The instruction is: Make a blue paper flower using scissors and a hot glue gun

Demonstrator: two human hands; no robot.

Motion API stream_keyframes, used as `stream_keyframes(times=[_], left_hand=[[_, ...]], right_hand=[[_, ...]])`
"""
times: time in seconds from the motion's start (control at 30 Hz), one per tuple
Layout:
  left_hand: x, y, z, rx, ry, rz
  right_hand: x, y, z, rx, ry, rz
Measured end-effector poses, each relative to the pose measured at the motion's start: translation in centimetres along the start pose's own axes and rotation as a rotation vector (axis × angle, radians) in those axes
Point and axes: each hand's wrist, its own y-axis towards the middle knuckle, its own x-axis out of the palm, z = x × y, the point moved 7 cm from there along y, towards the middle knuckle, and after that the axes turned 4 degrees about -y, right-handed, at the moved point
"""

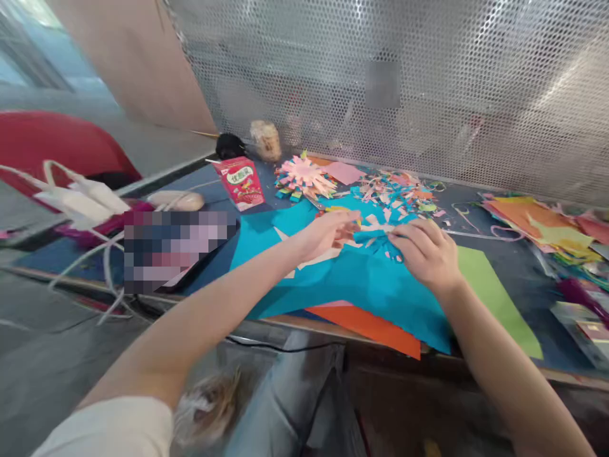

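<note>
Blue sheet (pixel 361 282) is lying flat in the middle of the table (pixel 523 279), front corner hanging over the near edge, with an orange sheet (pixel 375 327) poking out underneath and a green sheet (pixel 492 295) just beside it on the right. It's plain thin craft paper: weighs nothing, floppy, creases if you look at it wrong, and tears easily along the snipped part. Best hold is a light pinch right at an edge while something flat keeps the rest down.

Look-wise it's bright turquoise, matte and big. The far edge by the fingers is cut into ragged fringe, with pale scraps sitting on it.

Left hand (pixel 328 231) has fingers and thumb drawn together, pinching at that cut edge. Right hand (pixel 423 254) is knuckles-up on the sheet, fingers curled under. The tips are hidden, so I can't tell if it's pinching or just pressing.

Behind them are a scrap pile (pixel 399 189), a paper flower (pixel 304 178) and a red carton (pixel 240 182).
</note>
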Motion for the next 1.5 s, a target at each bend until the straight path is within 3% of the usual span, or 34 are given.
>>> stream_keyframes(times=[0.13,0.23,0.8,1.5], left_hand=[[1.2,-0.2,-1.2,-0.072,0.025,-0.062],[1.0,-0.1,-1.3,-0.03,0.071,-0.021],[0.6,0.1,-1.1,0.037,0.103,0.046],[0.8,0.4,-1.2,0.132,0.022,0.023]], right_hand=[[-0.4,-0.5,-0.7,-0.116,-0.073,0.015],[-0.5,-0.4,-1.2,-0.154,-0.071,0.039],[-0.5,-0.7,-1.6,-0.135,0.058,0.081],[-0.4,0.0,-2.0,-0.154,0.054,0.07]])
